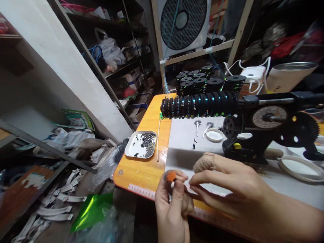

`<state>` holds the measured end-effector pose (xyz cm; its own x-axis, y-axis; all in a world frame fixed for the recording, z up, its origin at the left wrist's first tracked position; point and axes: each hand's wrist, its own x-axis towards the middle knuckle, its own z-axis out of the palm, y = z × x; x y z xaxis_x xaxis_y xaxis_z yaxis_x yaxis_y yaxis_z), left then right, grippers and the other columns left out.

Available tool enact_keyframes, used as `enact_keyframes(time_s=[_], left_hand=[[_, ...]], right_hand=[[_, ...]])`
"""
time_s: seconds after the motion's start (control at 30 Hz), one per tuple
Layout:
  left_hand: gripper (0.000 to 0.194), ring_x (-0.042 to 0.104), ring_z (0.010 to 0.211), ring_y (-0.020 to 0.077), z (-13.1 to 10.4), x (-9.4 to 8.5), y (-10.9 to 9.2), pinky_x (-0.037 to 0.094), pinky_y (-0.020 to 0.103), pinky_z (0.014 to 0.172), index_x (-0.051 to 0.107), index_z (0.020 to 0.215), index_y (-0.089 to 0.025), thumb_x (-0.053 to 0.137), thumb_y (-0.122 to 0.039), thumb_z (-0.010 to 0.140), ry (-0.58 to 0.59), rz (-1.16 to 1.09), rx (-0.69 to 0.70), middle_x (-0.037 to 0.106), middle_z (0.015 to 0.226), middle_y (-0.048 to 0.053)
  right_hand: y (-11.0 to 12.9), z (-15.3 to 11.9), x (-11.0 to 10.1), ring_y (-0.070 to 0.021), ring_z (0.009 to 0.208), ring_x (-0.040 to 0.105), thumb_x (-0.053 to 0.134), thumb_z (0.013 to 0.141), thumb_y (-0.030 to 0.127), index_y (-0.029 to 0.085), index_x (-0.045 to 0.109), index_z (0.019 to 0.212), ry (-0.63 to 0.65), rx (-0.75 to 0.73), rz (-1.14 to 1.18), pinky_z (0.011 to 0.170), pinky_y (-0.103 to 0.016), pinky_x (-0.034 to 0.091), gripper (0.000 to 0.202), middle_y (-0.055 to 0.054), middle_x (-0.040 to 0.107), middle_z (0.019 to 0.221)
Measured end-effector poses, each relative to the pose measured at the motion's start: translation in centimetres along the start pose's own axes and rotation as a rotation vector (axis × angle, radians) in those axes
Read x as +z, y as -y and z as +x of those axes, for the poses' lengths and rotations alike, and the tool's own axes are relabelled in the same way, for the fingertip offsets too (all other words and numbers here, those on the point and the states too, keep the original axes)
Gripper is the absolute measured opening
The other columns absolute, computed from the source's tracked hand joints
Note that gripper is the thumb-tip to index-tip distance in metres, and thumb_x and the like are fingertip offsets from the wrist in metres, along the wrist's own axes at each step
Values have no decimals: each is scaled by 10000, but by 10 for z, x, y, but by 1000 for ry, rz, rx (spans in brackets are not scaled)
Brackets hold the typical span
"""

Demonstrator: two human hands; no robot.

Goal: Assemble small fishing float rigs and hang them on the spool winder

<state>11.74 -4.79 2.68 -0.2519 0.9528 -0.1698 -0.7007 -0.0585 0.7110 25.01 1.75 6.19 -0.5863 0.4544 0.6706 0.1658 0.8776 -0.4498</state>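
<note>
My left hand, near the table's front edge, is closed in a pinch on a small tuft with bright orange fibres and a greyish side. Just to its right is my right hand, fingers bent and tips pinched close to the left fingertips. Whatever lies between those tips is too small to make out. Tan wrapping covers one right finger. Beyond the hands, two dark-headed tufts with pale stems lie on white paper, beside a small round white dish and small black pieces.
A white tray of small black and grey parts sits at the table's left, beside a thin stick. A black machine bears a row of wound black spools. More spools stand behind; a box fan is at the back.
</note>
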Motion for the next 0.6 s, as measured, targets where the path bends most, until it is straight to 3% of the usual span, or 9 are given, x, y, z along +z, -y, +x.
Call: enact_keyframes(time_s=[0.07,0.13,0.27,0.43,0.5,0.53,0.6], left_hand=[[206,104,414,-33,-1,1,1,155,118,393,697,794,-198,762,-392,767,6,-33,74,522,622,-61],[174,87,424,-27,0,0,2,138,128,385,693,773,-221,729,-389,798,28,-66,162,593,735,-44],[117,66,416,0,2,-3,4,126,144,359,684,813,-242,658,-342,868,106,-76,376,548,680,-67],[191,93,398,16,7,-19,-21,178,131,331,652,751,-206,715,-375,815,-52,7,569,508,611,-82],[196,249,380,11,16,-36,-39,294,118,364,651,788,-215,707,-400,818,-153,223,685,551,646,-66],[150,394,426,30,22,-46,-48,382,134,424,656,820,-218,695,-363,834,-197,473,691,628,717,-31],[92,618,674,133,35,-67,-61,521,231,630,686,845,-202,677,-293,839,-126,1118,527,686,813,34]], right_hand=[[2,0,2,-117,728,543,588,845,42,158,631,864,8,22,0,621,-211,456,125,-39,580,785],[4,0,3,-110,720,533,577,829,29,162,606,837,-9,37,9,611,-209,448,137,-32,570,785],[1,-1,-3,-92,727,551,578,820,12,164,601,861,-35,-13,-4,632,-187,456,159,-27,575,819],[-10,1,-19,-114,801,602,584,851,43,170,596,972,18,-99,-136,699,-201,486,176,-58,608,936],[-12,4,-24,-111,780,596,558,859,38,172,587,959,-1,-72,-143,682,-203,483,170,-51,599,908],[-12,6,-26,-105,757,586,552,858,33,173,582,945,-5,-49,-128,663,-199,477,169,-42,591,882],[-9,10,-28,-97,713,559,552,849,30,173,574,915,-5,-4,-82,632,-199,460,159,-24,576,830]])
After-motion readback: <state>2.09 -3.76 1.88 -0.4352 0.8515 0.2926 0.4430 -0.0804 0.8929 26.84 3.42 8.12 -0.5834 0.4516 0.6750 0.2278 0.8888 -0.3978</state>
